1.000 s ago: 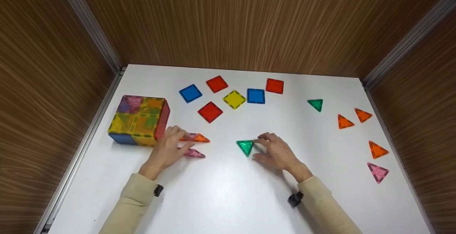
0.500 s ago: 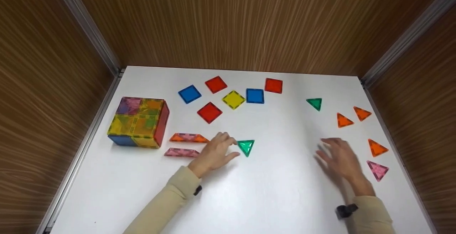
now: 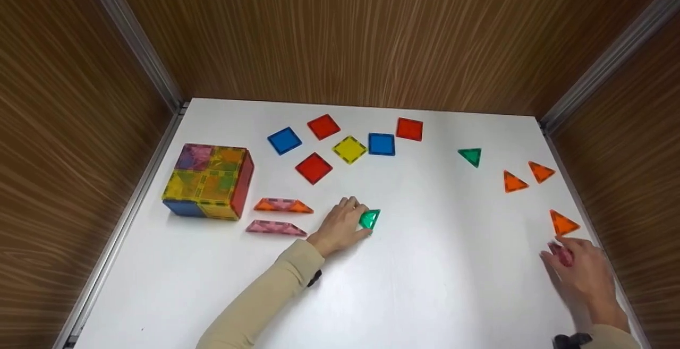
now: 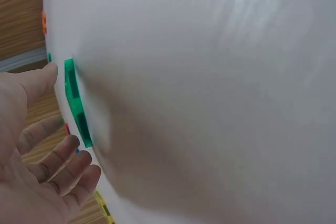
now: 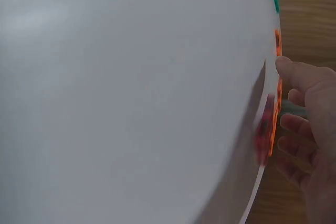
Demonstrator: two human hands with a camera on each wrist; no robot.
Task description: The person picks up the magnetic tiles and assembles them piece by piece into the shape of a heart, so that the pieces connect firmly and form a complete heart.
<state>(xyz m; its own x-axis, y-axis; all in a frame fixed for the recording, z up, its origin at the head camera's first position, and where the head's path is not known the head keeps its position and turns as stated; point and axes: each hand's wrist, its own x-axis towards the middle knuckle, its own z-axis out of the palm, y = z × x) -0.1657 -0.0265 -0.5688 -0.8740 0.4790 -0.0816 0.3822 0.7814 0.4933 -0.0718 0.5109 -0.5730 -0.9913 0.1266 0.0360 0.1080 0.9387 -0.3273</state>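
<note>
In the head view, my left hand reaches around the near-side of a green triangular magnetic tile. The left wrist view shows the thumb and fingers spread beside this green tile, with no pinch on it. At the table's right side, my right hand hovers over a pink triangular tile and partly covers it. In the right wrist view the pink tile looks blurred, and the thumb stands apart from the loosely bent fingers.
A block of coloured tiles stands at left. Beside it lie an orange-and-pink shape and a pink shape. Several square tiles, one yellow, lie toward the back. An orange triangle and a green triangle are at right.
My left hand has moved right, from the pink shapes to the green tile. My right hand has left that green tile and travelled right to the pink triangle.
</note>
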